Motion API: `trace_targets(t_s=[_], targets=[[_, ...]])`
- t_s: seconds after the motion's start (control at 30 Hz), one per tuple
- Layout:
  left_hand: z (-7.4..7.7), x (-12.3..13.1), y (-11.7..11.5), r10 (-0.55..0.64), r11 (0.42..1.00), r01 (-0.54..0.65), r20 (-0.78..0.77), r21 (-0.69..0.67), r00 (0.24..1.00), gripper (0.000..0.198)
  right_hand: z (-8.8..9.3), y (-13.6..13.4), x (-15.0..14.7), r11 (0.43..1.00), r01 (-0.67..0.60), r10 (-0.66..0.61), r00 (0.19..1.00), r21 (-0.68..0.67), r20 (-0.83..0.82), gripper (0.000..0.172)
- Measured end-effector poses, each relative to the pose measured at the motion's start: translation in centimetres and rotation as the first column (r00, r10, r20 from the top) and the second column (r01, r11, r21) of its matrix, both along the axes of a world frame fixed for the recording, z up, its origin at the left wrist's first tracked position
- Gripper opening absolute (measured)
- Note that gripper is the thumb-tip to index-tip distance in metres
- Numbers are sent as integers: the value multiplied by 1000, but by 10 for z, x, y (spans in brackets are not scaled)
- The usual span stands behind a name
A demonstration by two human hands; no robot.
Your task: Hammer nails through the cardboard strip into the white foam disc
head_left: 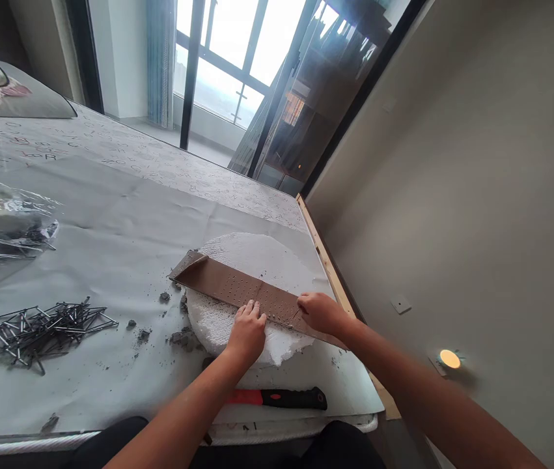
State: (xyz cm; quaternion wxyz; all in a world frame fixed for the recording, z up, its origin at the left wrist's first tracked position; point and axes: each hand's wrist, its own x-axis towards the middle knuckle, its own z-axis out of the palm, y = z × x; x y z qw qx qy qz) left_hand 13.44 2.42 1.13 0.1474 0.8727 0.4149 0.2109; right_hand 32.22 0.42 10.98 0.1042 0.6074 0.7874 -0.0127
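A long brown strip that looks like cardboard [237, 284], dotted with rows of small holes, lies slantwise across a round white foam block [257, 247]. My left hand [249, 329] rests on the strip's near edge, its fingers laid flat and holding nothing. Farther right, my right hand [323, 314] is closed in a pinch just over the strip. A thin dark nail seems to point down from its fingertips to the surface, partly hidden by the fingers. Below the foam lies a hammer-like tool with a red and black handle [293, 398]; my left forearm covers its other end.
A heap of nails [47, 332] lies on the grey sheet [125, 241] at left. Behind it sits a clear plastic bag [8, 228] with dark contents. Grey crumbs [186, 339] are scattered beside the foam. A wooden edge [325, 260] and a wall [476, 228] border the right side.
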Motion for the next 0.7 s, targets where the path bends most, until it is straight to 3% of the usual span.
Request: trace_targets(t_s=[0.13, 0.23, 0.27, 0.3, 0.4, 0.43, 0.47, 0.57, 0.7], targets=[[6, 1, -3, 12, 999, -7, 143, -38, 990, 37, 29, -3, -3, 999, -42, 43, 994, 9, -105, 22], [16, 5, -11, 25, 966, 92, 441, -241, 897, 37, 23, -16, -20, 996, -91, 86, 979, -20, -186, 19], [19, 7, -15, 57, 910, 177, 534, -375, 843, 35, 16, -21, -27, 995, -101, 94, 974, -25, -208, 17], [21, 9, -19, 114, 804, 284, 603, -523, 789, 33, 9, -26, -33, 994, -104, 95, 970, -28, -226, 17], [22, 12, -29, 387, 320, 521, 611, -792, 690, 29, -8, -35, -38, 996, -84, 74, 963, -26, -258, 20], [21, 12, -31, 474, 199, 546, 567, -814, 674, 30, -12, -35, -33, 998, -60, 53, 963, -16, -263, 19], [20, 11, -32, 545, 121, 554, 522, -824, 656, 32, -14, -35, -26, 1000, -24, 23, 965, 1, -261, 18], [18, 7, -31, 668, 35, 556, 433, -830, 605, 37, -22, -27, 3, 984, 148, -126, 972, 96, -199, 26], [14, 9, -26, 667, 53, 550, 440, -834, 602, 41, -38, -14, 27, 972, 221, -214, 974, 85, -75, 22]])
